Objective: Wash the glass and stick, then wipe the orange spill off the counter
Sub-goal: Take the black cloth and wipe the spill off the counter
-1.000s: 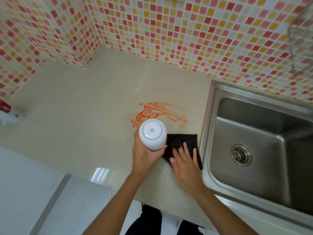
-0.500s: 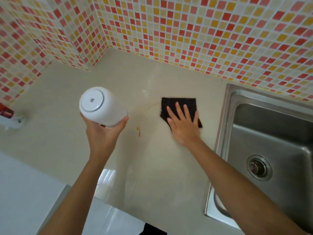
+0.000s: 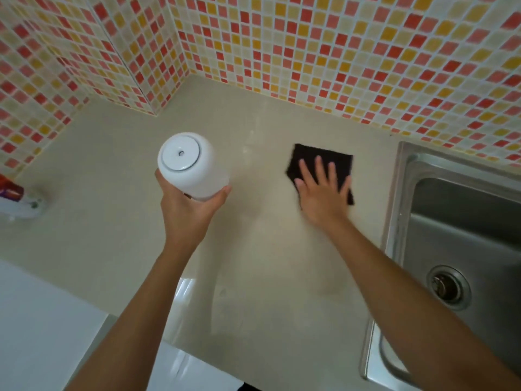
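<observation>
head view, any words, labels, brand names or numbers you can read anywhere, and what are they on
No text can be read in this view.
White container gripped by the left hand: plain lid and side, no print showing.
Red and white object at the counter's left edge: any label is too blurred and cut off to read.
Black cloth under the right hand, the sink and the wall tiles: no writing.

My right hand (image 3: pixel 324 190) has pushed the black cloth (image 3: pixel 321 162) up the worktop (image 3: pixel 253 277), and the orange spill I saw a second ago is gone. My left hand (image 3: pixel 189 213) has lifted the white bottle (image 3: pixel 187 165) off to the left.
</observation>
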